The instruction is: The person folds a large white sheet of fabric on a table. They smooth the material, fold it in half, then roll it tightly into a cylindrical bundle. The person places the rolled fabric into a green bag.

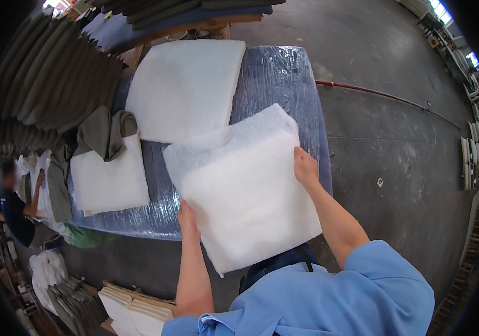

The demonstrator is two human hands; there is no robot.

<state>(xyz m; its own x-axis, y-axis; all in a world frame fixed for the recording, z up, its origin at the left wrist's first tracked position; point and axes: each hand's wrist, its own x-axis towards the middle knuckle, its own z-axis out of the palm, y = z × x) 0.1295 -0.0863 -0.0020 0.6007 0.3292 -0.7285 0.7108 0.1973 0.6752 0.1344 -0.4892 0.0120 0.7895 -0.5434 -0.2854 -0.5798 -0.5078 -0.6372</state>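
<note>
Left hand [188,221], right hand [306,168] apart, each clamped on opposite side edge of white padding [253,196]. Padding between hands, tilted, far end thin and fluffy, above blue table [273,73] under clear plastic. Beyond hands: larger white pad [186,89] on table. Left of left hand: smaller white pad [111,182], dark cloth [102,134] on top. Farther left: co-worker [15,207], dark shirt.

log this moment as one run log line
left grip: left edge of white padding | right grip: its right edge | beyond: larger white pad on plastic-covered surface | left: grey-green cloth over smaller white pad
</note>
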